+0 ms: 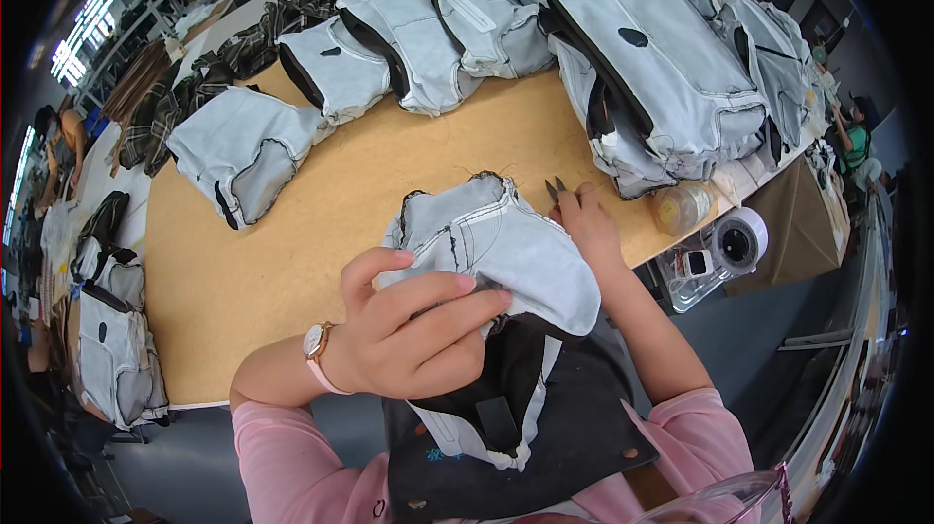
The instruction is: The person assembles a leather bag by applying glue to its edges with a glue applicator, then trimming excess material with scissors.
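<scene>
Nearest thing is the dark apron point(584, 393) with pink sleeves point(292, 456) either side, all on the near side of the pouch point(540, 256). That pouch is pale grey fabric with dark seams, held up over the near edge of the tabletop point(389, 183). A dark-lined opening point(486, 397) with white edging hangs just below the pouch, over the apron.

Left hand point(418, 325) has its fingers pinched on the pouch's near left side, watch point(314, 341) on the wrist. Right hand point(589, 227) is just right of the pouch, fingers wrapped round some small snips point(556, 189), blades poking out past the fingertips.

Right of the pouch there's a clear jar point(683, 208) with yellowish stuff in it, plus a clear tray point(686, 300) and a white round thing point(741, 240) with a dark middle. Off to the pouch's left, a grey bag point(122, 368) sits well apart.

Beyond the pouch, more grey bags point(413, 42) make a curved row, and a big bag point(662, 47) is piled up far right. Plaid cloth point(253, 42) is bunched behind the row. Way past the pouch, one co-worker point(68, 149) far left, another point(858, 143) far right.
</scene>
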The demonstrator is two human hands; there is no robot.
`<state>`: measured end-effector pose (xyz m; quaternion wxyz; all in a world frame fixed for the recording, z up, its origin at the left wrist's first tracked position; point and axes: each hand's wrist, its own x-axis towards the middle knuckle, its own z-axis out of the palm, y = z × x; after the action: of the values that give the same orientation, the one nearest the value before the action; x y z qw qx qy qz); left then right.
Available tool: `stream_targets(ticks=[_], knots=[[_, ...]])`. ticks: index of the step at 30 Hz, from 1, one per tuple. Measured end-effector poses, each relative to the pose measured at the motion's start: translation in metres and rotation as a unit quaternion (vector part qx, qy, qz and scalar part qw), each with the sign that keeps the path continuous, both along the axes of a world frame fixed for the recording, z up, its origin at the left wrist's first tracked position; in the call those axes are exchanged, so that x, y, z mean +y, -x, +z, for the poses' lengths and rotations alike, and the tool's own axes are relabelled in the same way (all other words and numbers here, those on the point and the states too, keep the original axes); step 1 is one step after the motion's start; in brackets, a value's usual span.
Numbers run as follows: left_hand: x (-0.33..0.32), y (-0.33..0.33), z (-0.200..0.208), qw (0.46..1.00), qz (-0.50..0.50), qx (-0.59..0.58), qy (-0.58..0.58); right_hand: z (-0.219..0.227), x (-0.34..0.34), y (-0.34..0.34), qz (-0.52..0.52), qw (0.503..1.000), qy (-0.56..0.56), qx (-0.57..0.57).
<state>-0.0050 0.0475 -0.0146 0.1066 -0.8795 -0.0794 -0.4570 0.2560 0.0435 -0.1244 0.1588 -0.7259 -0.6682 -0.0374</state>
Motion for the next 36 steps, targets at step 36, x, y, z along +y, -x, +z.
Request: stream_targets(ticks=[36], knots=[[-0.005, -0.004, -0.007, 0.999, 0.025, -0.038, -0.020, 0.119, -0.121, 0.085, 0.164, 0.427, 0.295, 0.839]])
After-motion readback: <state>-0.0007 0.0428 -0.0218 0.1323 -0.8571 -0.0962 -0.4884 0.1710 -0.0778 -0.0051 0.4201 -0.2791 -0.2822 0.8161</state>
